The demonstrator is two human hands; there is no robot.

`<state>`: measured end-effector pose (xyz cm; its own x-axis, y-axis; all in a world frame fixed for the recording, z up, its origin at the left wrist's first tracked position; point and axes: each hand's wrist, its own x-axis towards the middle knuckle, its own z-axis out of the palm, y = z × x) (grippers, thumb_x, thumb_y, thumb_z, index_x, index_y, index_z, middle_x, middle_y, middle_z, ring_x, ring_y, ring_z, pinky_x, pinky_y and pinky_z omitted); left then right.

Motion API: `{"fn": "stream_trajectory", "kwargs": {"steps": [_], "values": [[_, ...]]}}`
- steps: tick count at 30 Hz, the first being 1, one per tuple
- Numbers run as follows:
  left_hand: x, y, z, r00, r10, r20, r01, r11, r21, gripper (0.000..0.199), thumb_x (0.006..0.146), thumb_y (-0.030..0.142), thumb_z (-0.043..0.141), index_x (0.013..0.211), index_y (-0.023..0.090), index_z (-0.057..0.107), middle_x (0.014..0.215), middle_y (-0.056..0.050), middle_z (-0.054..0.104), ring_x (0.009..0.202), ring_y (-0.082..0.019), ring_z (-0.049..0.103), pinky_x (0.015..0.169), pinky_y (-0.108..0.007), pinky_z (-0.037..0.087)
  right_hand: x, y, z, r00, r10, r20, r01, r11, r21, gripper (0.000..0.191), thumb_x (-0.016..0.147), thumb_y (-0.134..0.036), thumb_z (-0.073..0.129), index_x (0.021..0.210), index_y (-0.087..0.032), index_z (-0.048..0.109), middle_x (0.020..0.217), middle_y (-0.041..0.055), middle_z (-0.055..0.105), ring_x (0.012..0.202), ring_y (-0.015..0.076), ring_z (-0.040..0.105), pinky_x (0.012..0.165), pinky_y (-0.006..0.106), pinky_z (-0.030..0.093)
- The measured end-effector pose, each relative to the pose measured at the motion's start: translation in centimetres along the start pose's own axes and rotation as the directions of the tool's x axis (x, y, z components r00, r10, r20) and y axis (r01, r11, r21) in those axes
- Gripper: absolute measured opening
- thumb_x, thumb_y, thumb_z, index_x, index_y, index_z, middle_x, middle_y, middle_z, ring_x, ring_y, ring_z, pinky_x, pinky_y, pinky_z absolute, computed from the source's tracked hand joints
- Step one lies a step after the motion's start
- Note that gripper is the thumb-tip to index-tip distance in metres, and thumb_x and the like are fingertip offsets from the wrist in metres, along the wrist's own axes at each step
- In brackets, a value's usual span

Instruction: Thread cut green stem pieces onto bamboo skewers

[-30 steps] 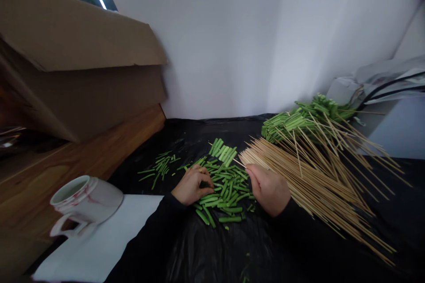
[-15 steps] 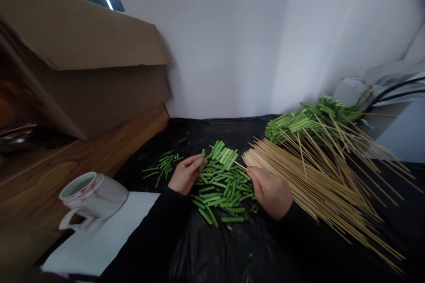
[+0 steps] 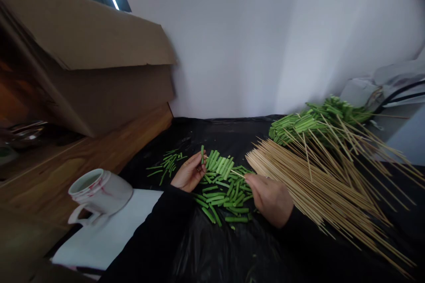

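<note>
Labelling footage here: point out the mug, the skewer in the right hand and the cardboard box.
White mug point(image 3: 116, 193), head view: its outer wall.
Wooden skewer point(image 3: 238, 174), head view: bare shaft.
Cardboard box point(image 3: 102, 46), head view: its flap.

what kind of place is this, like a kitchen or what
Probably a makeshift food-prep spot, whether at home or in a shop I can't tell. The cut green stalks, loose wooden skewers and black plastic sheet under them suggest it.
</note>
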<state>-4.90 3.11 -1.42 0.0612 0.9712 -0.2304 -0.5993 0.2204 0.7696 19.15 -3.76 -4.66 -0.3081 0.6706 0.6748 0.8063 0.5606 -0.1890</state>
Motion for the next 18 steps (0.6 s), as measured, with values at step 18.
{"fn": "stream_trajectory", "kwargs": {"steps": [18], "values": [[-0.13,-0.05,-0.08,1.000,0.008,0.030,-0.008,1.000,0.012,0.017,0.074,0.010,0.073,0.089,0.016,0.072,0.076,0.001,0.066,0.062,-0.006,0.061,0.056,-0.016,0.050,-0.02,0.09,0.01,1.000,0.006,0.019,-0.005,1.000,-0.012,0.028,0.093,-0.014,0.037,0.099,-0.018,0.065,0.084,0.0043,0.069,0.070,0.0125,0.062,0.066,0.022,0.039]]}}
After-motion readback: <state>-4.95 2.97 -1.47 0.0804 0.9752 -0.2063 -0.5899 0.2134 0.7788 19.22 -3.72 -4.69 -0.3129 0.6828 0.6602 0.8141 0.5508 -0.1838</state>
